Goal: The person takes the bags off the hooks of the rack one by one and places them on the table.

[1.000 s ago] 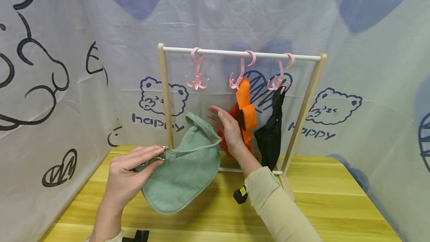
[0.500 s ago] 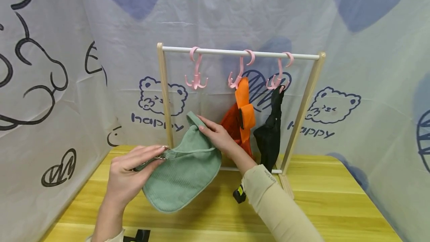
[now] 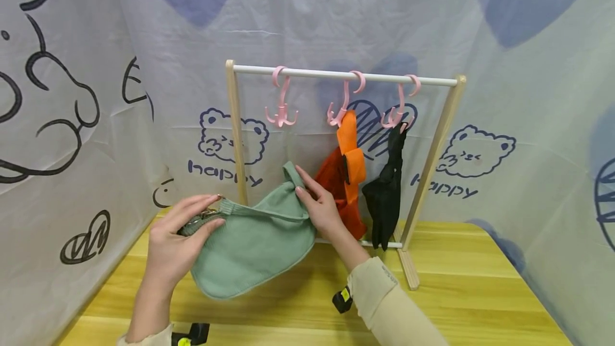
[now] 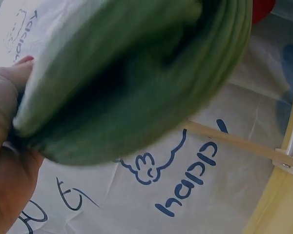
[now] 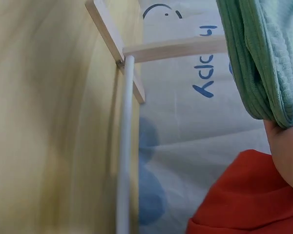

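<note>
A green corduroy shoulder bag (image 3: 254, 250) is held up between both hands, in front of the rack and above the table. My left hand (image 3: 180, 239) pinches its left end, by the metal ring and zip, thumb in front and fingers behind. At the opposite end, my right hand (image 3: 322, 204) grips the bag near the base of its strap (image 3: 291, 173), a short loop of which stands up beside the fingertips. In the left wrist view the bag's underside (image 4: 136, 97) fills much of the picture. The right wrist view shows its folded end (image 5: 263, 63) against the right hand (image 5: 288, 151).
A rack with wooden posts (image 3: 434, 159) and a white rail (image 3: 317, 73) stands behind the bag. Three pink hooks hang on it: the left hook (image 3: 282, 113) bare, the middle one bearing an orange bag (image 3: 353, 167), the right one a black bag (image 3: 384, 196). Wooden table (image 3: 471, 282) beneath.
My right hand came in from beside the orange bag and took hold of the green bag's right end. My left hand shifted slightly left and up, drawing the bag wider.
</note>
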Motion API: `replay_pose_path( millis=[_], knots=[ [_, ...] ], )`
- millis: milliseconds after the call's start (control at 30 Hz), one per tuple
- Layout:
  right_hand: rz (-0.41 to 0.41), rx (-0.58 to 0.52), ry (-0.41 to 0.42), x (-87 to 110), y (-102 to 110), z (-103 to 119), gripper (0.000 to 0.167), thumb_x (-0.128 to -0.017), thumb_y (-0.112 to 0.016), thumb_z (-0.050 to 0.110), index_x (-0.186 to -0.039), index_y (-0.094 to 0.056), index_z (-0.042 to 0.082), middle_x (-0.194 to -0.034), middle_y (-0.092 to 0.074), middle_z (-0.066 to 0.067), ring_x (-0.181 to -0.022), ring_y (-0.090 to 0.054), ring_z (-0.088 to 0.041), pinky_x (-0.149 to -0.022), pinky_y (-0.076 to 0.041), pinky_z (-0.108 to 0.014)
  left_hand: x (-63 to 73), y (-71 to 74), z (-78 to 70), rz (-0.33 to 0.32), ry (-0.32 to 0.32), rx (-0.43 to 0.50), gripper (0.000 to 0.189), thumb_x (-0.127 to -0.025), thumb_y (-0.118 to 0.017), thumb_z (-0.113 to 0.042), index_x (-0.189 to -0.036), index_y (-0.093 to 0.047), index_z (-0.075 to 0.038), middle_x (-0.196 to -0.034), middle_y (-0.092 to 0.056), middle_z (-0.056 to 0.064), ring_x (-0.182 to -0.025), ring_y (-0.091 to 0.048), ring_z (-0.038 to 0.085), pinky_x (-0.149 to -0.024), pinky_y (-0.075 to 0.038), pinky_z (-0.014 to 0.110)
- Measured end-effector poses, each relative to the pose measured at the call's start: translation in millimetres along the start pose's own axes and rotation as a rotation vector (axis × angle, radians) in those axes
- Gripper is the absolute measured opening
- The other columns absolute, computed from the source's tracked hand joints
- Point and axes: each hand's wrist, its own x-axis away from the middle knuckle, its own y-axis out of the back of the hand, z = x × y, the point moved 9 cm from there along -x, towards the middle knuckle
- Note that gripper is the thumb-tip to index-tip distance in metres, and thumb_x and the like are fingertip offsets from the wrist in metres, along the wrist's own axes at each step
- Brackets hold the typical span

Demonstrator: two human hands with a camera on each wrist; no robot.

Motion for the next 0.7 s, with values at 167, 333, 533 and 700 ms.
replay_pose_path(
  millis=[167,333,533,700],
  knots=[
    [-0.084,-0.045,0.016,12.1,2,-5,0.049,-0.107,-0.061,0.021,-0.154,-0.053,0.031,-0.159,-0.048,0.005,-0.14,-0.052,-0.021,-0.115,-0.045,-0.043,2.2,5.8,9.1,-0.048,0.015,-0.074,0.054,-0.062,-0.086,0.02,-0.113,-0.077,0.007,-0.111,-0.072,0.024,-0.115,-0.065,0.007,-0.102,-0.05,0.021],
    [-0.169,-0.057,0.017,24.9,0,-7,0.048,-0.105,-0.064,0.019,-0.151,-0.057,0.03,-0.152,-0.057,0.001,-0.13,-0.061,-0.025,-0.108,-0.051,-0.042,7.3,14.4,26.0,-0.069,0.142,-0.163,0.05,-0.064,-0.088,0.02,-0.109,-0.079,0.002,-0.109,-0.074,0.017,-0.112,-0.062,-0.003,-0.1,-0.049,0.013],
    [-0.197,-0.037,0.005,40.0,-8,-10,0.048,-0.105,-0.064,0.017,-0.151,-0.057,0.027,-0.149,-0.06,-0.004,-0.126,-0.062,-0.026,-0.106,-0.053,-0.037,16.3,22.6,45.4,-0.02,0.211,-0.249,0.04,-0.067,-0.091,0.011,-0.104,-0.082,-0.003,-0.104,-0.074,0.012,-0.103,-0.059,-0.007,-0.094,-0.045,0.005],
    [-0.181,-0.053,-0.01,51.3,-21,-17,0.049,-0.105,-0.063,0.012,-0.152,-0.056,0.022,-0.146,-0.06,-0.011,-0.111,-0.066,-0.027,-0.09,-0.057,-0.026,20.0,27.5,58.5,0.077,0.184,-0.3,0.04,-0.067,-0.09,0.012,-0.103,-0.082,-0.002,-0.102,-0.073,0.011,-0.102,-0.056,-0.008,-0.093,-0.043,0.002]
  ],
)
